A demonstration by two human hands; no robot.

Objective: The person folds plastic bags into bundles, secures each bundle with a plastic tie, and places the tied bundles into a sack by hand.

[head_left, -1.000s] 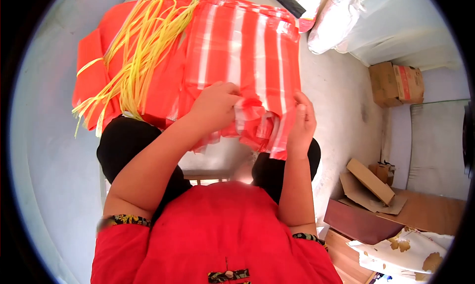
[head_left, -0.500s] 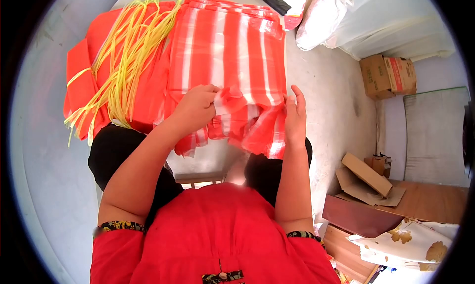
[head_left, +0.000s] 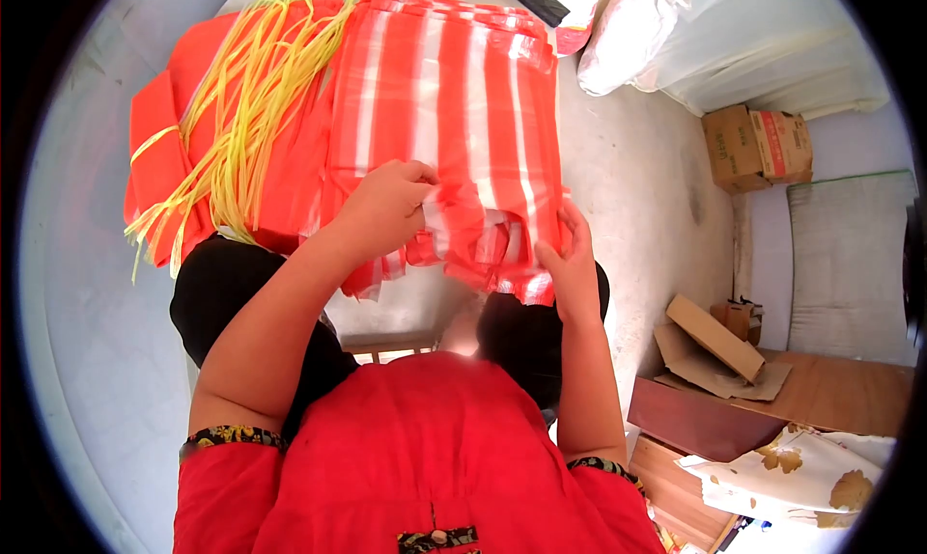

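A thick stack of red-and-white striped plastic bags (head_left: pixel 449 100) lies in front of me, its near edge loose and crumpled. My left hand (head_left: pixel 391 207) is closed, pinching the top bag's near edge at the middle of the stack. At the near right corner, my right hand (head_left: pixel 572 255) has its fingers bent around the bag's edge, the thumb lying on the plastic. What sits under those fingers is partly hidden. Left of the stack, a bundle of yellow plastic strips (head_left: pixel 251 120) lies across folded red bags (head_left: pixel 183 67).
A tied red bundle (head_left: pixel 154 158) lies at the far left. Right of the stack are the bare floor (head_left: pixel 657 197) and a cardboard box (head_left: pixel 753 149) by the wall. An opened carton (head_left: pixel 719 351) rests on a wooden cabinet (head_left: pixel 840 390). A white sack (head_left: pixel 628 38) stands at the back.
My right hand has moved down toward me along the bag's right edge, its fingers bending inward. My left hand has shifted slightly right, and the crumpled near edge has changed shape.
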